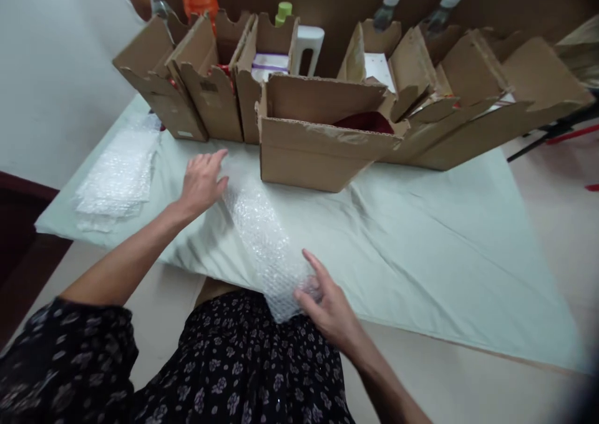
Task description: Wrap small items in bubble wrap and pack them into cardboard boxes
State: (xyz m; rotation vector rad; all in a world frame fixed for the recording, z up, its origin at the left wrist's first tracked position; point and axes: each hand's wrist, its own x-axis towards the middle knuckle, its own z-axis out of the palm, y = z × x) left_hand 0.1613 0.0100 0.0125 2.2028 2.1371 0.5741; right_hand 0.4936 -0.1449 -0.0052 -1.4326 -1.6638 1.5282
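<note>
Green cloth (449, 243) under bubble wrap (266, 236), 2 hands (330, 308) on it.

I see a pale wall (60, 49) on the left and a light floor (458, 393) under the table (444, 236). A light green cloth (412, 286) covers the table. I see 1 brown panel (337, 5) behind it.

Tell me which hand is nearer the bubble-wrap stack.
Left. The left hand is right of the stack, by the far end of the loose strip; the right hand is farther off, at its near end.
</note>
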